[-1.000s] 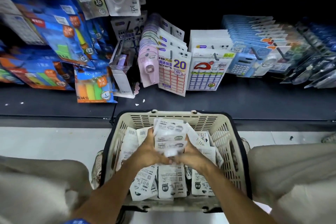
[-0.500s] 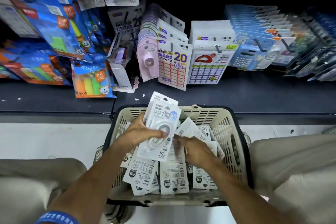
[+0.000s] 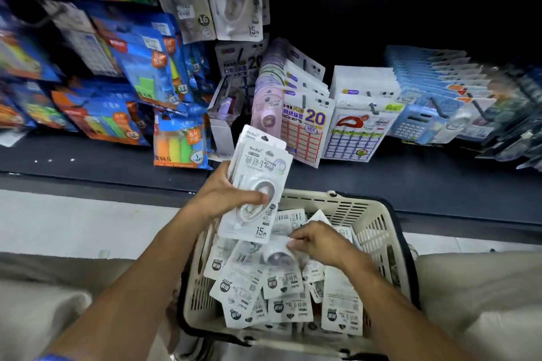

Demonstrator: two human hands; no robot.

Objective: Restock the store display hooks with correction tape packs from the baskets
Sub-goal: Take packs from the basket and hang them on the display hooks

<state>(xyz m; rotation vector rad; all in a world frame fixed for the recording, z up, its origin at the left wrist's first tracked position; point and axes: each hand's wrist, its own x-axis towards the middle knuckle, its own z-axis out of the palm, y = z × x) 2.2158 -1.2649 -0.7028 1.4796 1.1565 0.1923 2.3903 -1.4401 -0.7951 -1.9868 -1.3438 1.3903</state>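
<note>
Basket (image 3: 378, 231), cream with a dark rim, sits on the floor below the dark shelf (image 3: 410, 182) and holds a loose heap of correction tape packs (image 3: 278, 296), most lying back side up. Left hand (image 3: 225, 196) is raised over the basket's far left corner, thumb across the front and fingers curled behind a small stack of packs (image 3: 258, 184) held upright, faces toward the camera. Right hand (image 3: 319, 240) reaches down into the heap, palm down, fingertips pinching one blurred pack (image 3: 278, 255) lying on top.
</note>
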